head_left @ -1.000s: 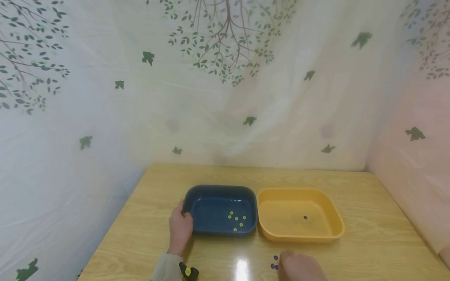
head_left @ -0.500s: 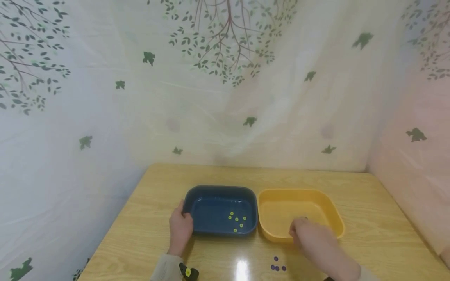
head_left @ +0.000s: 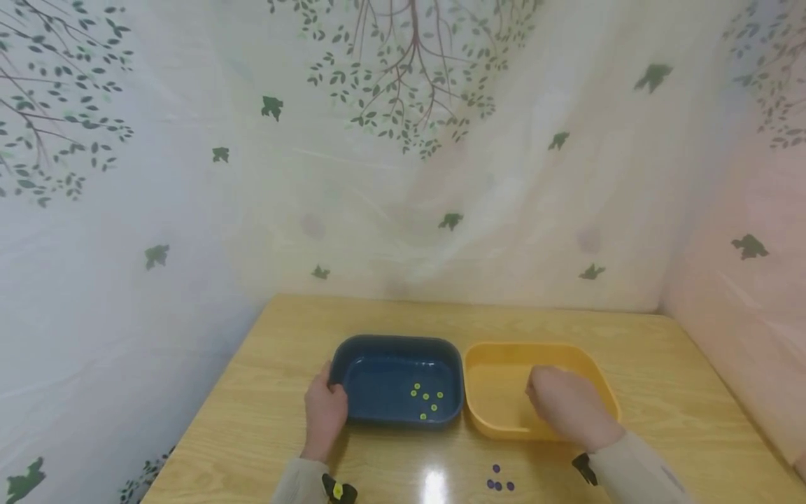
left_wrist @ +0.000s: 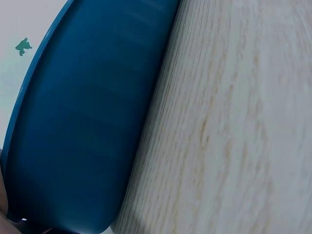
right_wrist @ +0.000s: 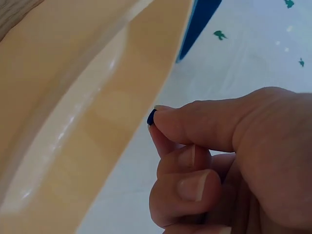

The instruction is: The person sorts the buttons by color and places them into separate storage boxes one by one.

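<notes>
My left hand (head_left: pixel 325 409) grips the left side of a dark blue tray (head_left: pixel 397 425). Inside that tray lie several small yellow buttons (head_left: pixel 425 397). My right hand (head_left: pixel 569 406) is over the yellow tray (head_left: pixel 497 428), covering much of its right half. Between thumb and fingertip it pinches a small dark blue button (right_wrist: pixel 152 117), seen edge-on in the right wrist view. On the table in front of the yellow tray lie several small purple buttons (head_left: pixel 498 486). In the left wrist view the blue tray's outer wall (left_wrist: pixel 92 117) fills the left side.
Both trays stand side by side on a wooden table (head_left: pixel 252 420). Light cloth (head_left: pixel 504 245) printed with leaves and branches hangs behind the table and along its sides. A glare spot (head_left: pixel 434 483) shines on the table near the front.
My right hand has moved from the purple buttons on the table, up and over the yellow tray. My left hand keeps its grip on the blue tray. The head view has shifted slightly.
</notes>
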`<state>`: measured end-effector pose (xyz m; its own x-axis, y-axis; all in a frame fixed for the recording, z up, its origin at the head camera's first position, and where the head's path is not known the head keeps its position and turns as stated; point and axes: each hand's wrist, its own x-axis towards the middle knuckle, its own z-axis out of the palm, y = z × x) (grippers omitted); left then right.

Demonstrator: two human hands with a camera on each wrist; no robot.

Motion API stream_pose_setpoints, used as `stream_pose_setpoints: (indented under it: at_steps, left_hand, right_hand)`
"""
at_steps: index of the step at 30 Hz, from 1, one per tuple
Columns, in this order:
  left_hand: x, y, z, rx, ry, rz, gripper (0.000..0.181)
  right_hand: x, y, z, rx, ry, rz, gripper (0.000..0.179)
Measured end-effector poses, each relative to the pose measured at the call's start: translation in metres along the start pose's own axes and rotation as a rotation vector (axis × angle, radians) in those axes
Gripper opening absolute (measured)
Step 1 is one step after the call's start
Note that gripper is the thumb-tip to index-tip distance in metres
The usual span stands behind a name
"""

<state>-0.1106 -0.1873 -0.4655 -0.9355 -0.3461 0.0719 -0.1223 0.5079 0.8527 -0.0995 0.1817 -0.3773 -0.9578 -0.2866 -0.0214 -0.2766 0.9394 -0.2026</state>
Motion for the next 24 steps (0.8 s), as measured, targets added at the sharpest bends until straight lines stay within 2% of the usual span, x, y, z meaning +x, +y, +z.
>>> stream_pose_setpoints:
  at_steps: [8, 17, 24]
  left_hand:
    - [0.0, 0.0, 0.0, -0.004, -0.003, 0.007, 0.055]
    - [0.0, -0.003, -0.001, -0.004, -0.001, 0.01, 0.055]
    - [0.001, -0.003, -0.001, -0.004, -0.005, 0.013, 0.055]
  right_hand:
    - [0.011, 0.012, 0.013, 0.018, -0.026, 0.04, 0.012]
    - [0.018, 0.02, 0.027, 0.031, -0.018, 0.021, 0.015]
    - [0.023, 0.025, 0.036, 0.036, -0.057, 0.055, 0.012]
